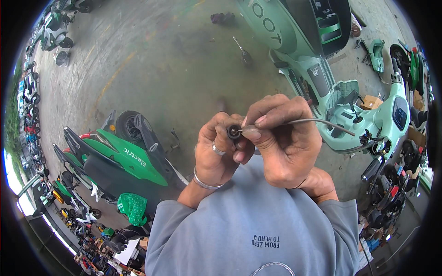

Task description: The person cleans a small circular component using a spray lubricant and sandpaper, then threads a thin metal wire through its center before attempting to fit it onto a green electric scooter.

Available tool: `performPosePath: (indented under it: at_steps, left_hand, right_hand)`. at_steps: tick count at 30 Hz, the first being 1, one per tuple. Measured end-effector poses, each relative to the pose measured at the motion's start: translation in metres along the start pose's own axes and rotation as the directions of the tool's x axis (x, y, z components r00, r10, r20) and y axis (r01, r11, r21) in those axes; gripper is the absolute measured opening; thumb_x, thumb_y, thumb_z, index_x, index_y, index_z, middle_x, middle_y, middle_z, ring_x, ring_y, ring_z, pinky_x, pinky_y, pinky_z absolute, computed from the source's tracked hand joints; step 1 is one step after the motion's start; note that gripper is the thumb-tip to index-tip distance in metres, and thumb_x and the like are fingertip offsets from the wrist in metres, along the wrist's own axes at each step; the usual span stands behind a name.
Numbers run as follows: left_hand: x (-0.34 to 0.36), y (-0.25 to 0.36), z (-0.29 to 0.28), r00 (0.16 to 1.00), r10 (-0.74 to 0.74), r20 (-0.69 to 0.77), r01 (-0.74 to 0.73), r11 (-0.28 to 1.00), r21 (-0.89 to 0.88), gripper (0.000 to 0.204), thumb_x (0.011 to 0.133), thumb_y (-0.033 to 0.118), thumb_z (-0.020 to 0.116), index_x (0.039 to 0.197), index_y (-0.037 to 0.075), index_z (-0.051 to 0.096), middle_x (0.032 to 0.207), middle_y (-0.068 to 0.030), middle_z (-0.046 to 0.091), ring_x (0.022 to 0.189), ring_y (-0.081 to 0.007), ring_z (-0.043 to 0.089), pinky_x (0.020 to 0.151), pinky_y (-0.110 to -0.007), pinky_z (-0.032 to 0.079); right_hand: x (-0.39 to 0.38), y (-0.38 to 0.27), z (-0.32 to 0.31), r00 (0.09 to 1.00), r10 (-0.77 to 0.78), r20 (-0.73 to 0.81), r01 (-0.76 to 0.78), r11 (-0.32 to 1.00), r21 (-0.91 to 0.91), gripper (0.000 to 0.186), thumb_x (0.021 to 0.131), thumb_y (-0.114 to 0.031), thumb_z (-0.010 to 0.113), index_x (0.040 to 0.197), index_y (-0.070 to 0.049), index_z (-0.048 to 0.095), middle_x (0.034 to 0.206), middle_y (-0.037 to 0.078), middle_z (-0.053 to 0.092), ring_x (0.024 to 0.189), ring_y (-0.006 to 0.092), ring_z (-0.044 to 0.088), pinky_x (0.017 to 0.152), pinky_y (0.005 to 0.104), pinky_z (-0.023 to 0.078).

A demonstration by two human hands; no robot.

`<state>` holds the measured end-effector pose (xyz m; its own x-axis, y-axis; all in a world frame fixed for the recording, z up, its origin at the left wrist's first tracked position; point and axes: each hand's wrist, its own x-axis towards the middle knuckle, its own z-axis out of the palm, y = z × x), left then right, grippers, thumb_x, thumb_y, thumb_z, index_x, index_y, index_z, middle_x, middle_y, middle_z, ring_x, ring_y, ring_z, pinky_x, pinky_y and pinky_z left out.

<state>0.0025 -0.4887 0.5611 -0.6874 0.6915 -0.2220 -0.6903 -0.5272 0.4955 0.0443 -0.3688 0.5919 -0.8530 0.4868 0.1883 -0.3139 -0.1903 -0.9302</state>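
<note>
Close in front of my chest, my left hand (216, 156) grips a small black cylindrical part (234, 133) with its round open end facing up toward me. My right hand (287, 147) pinches a thin grey cable (331, 123) between thumb and fingers. A short, fine end of the cable reaches to the opening of the black part; how far inside it sits I cannot tell. The long end of the cable curves out to the right over a mint-green scooter.
The mint-green scooter (295, 27) stands at upper right, with another's front (389, 112) at right. A green and black motorbike (131, 158) stands at left. A screwdriver-like tool (245, 57) and dark cloth (222, 18) lie on the concrete floor (161, 60). Rows of two-wheelers line both sides.
</note>
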Motion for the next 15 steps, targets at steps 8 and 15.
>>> performPosePath:
  at_steps: [8,15]
  left_hand:
    - [0.0029,0.0004,0.0022,1.0,-0.012,-0.009,0.012,0.999,0.036,0.034,0.095,0.038,0.054,0.093,0.004,0.059,0.073,-0.0031,0.054,0.052,-0.0073,0.046,0.044,-0.021,0.037]
    - [0.0049,0.0009,0.0,1.0,-0.018,0.023,0.017,0.999,0.041,0.033,0.095,0.038,0.054,0.093,0.005,0.058,0.073,-0.0031,0.054,0.052,-0.0071,0.045,0.044,-0.021,0.037]
  right_hand:
    - [-0.0001,0.0019,0.0,0.999,-0.008,-0.043,0.008,1.0,0.004,0.021,0.079,0.017,0.06,0.094,0.004,0.052,0.088,0.014,0.061,0.069,0.0133,0.063,0.054,0.0225,0.054]
    - [0.0011,-0.001,-0.0002,0.998,0.038,-0.048,-0.036,0.999,0.029,0.019,0.08,0.017,0.06,0.093,0.005,0.052,0.088,0.014,0.06,0.068,0.0136,0.064,0.052,0.0228,0.055]
